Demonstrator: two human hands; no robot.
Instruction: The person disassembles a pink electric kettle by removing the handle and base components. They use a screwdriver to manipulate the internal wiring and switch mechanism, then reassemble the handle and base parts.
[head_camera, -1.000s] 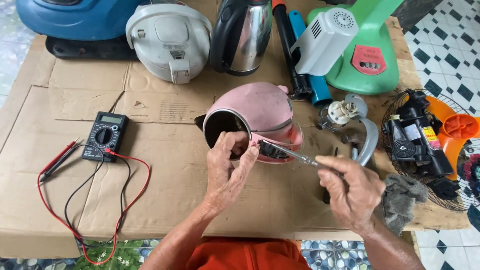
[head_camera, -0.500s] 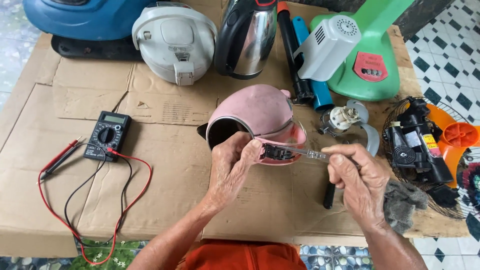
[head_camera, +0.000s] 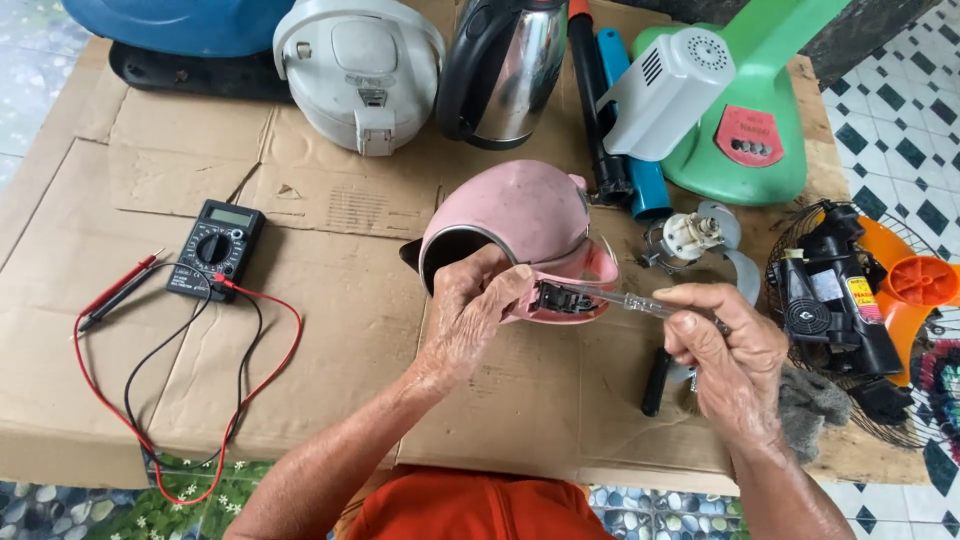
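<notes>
Left hand (head_camera: 470, 320) clamps the pink kettle (head_camera: 515, 225), light, smooth, stiff; right hand (head_camera: 730, 355), at 3 o'clock, grips the screwdriver (head_camera: 625, 300).

The pink, rounded plastic kettle (head_camera: 520, 215) looks smooth and faintly glossy; the thin screwdriver (head_camera: 625, 300) has a clear plastic shaft; the flat brown cardboard sheet (head_camera: 330, 300) is matt, creased paper; the steel kettle (head_camera: 515, 70) gleams, polished metal.
</notes>
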